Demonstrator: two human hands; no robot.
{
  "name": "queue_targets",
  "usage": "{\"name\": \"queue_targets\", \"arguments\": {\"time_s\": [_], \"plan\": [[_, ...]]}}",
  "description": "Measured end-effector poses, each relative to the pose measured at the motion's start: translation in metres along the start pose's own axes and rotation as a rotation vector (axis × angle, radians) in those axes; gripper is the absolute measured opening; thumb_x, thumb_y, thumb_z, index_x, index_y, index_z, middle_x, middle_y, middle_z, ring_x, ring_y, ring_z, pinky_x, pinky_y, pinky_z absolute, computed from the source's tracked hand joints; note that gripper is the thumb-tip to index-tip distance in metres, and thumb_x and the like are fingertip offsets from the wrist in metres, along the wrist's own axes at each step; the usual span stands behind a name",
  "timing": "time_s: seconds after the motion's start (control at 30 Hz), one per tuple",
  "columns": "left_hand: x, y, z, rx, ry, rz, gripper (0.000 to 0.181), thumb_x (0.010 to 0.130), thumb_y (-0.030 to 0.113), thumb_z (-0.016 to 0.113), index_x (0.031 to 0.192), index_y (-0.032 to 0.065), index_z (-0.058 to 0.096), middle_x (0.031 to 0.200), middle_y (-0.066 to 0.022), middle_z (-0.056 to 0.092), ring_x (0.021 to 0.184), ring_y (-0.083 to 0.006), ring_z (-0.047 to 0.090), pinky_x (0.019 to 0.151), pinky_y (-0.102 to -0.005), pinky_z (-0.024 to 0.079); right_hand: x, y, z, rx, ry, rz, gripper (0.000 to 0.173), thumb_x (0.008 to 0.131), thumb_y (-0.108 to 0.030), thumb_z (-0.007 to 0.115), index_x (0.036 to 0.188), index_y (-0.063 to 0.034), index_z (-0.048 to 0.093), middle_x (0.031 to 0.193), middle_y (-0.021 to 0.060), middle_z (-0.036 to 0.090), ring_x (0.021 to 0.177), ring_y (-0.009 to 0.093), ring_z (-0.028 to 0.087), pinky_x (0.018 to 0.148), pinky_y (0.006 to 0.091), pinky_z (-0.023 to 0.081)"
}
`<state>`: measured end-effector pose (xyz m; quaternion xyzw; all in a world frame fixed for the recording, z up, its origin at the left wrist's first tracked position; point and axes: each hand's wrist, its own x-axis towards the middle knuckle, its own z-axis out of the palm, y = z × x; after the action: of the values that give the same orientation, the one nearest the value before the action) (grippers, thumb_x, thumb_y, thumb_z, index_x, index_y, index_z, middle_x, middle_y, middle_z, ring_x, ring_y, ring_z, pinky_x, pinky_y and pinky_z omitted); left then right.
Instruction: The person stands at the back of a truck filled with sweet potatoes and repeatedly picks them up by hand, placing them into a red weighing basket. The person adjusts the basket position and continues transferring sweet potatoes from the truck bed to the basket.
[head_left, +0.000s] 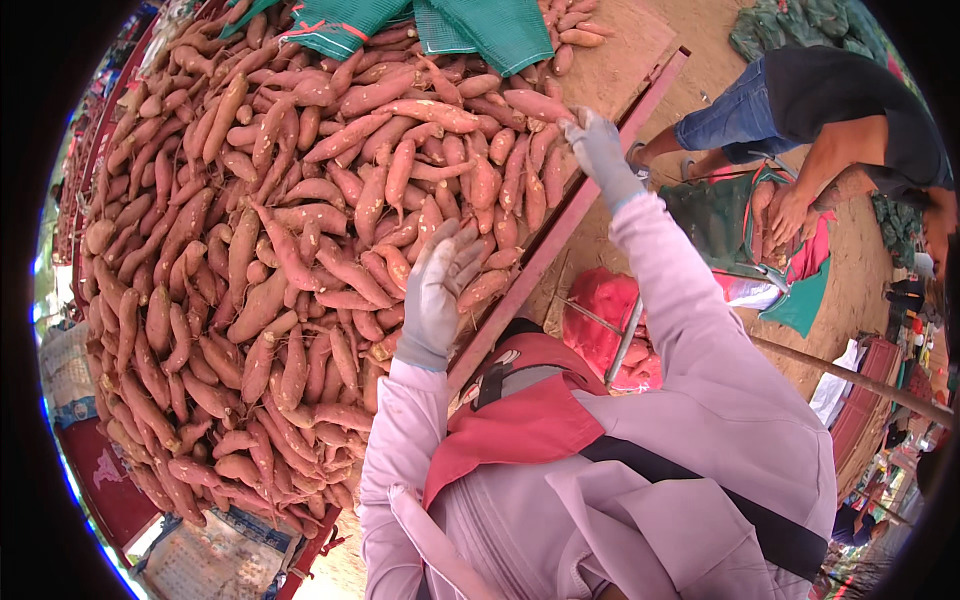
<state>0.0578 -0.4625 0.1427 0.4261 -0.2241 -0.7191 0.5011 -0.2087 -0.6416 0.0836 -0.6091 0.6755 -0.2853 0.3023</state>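
Note:
A large heap of reddish sweet potatoes (292, 225) fills the left and middle of the view. My left hand (441, 292), in a grey-white work glove, is over the heap's near edge with its palm showing and nothing in it. Farther up, my right hand (600, 154) wears a matching glove. Its fingers close on the near end of a long sweet potato (536, 105) at the heap's right side. The fingertips there are partly hidden.
A red metal side rail (555, 225) runs between my body and the heap. Green mesh sacks (480, 34) lie over the far side. Another person (840, 120) bends over an open green mesh bag (709, 217). A red mesh sack (600, 300) stands near my right side.

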Motion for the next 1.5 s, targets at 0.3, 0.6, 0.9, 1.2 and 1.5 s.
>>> {"name": "queue_targets", "arguments": {"time_s": [0.3,0.6,0.9,1.2,1.5], "plan": [[0.04,0.007,0.015,-0.346,0.333,0.023,0.035,0.099,0.033,0.051,0.122,0.0055,0.054,0.106,-0.0076,0.058,0.097,-0.0245,0.058,0.09,-0.0391,0.051,-0.077,0.023,0.037,0.116,0.152,0.24,0.047,0.089,-0.027,0.072,0.124,0.0024,0.062,0.109,0.0173,0.071,0.098,0.024,0.068,0.088,0.0343,0.053],[0.02,-0.027,-0.013,-0.221,0.299,-0.102,0.044,0.104,0.041,0.041,0.129,0.0052,0.049,0.11,-0.0097,0.061,0.1,-0.0262,0.063,0.084,-0.0372,0.051,-0.038,0.106,0.046,0.973,-0.119,0.547,0.06,0.081,-0.017,0.068,0.135,0.0023,0.051,0.104,0.009,0.066,0.079,0.016,0.062,0.07,0.0336,0.052],[0.046,-0.097,0.054,-0.036,-0.415,-0.304,0.04,0.104,0.045,0.042,0.103,0.0065,0.052,0.092,-0.0071,0.058,0.061,-0.0201,0.059,0.067,-0.0338,0.053,-0.183,0.02,-0.033,1.499,-0.471,0.278,0.078,0.086,-0.024,0.065,0.152,-0.0041,0.029,0.103,0.0035,0.059,0.088,0.016,0.059,0.09,0.0371,0.051],[0.04,-0.092,0.095,1.279,-0.173,0.198,0.069,0.084,0.036,0.071,0.138,0.0002,0.049,0.131,-0.0232,0.053,0.117,-0.0378,0.055,0.099,-0.0427,0.045,-0.415,0.172,-0.114,1.26,-0.06,0.745,0.068,0.088,-0.033,0.068,0.146,-0.008,0.043,0.139,0.0077,0.053,0.12,0.026,0.055,0.083,0.0478,0.058],[0.113,-0.038,-0.053,2.117,0.08,0.71,0.063,0.08,0.035,0.069,0.137,0.0118,0.053,0.138,-0.0105,0.052,0.123,-0.0303,0.049,0.104,-0.0492,0.036,-0.352,0.162,-0.041,0.344,0.235,0.526,0.041,0.088,-0.015,0.069,0.127,-0.0029,0.061,0.121,0.0091,0.064,0.112,0.022,0.061,0.097,0.0322,0.048]]}}
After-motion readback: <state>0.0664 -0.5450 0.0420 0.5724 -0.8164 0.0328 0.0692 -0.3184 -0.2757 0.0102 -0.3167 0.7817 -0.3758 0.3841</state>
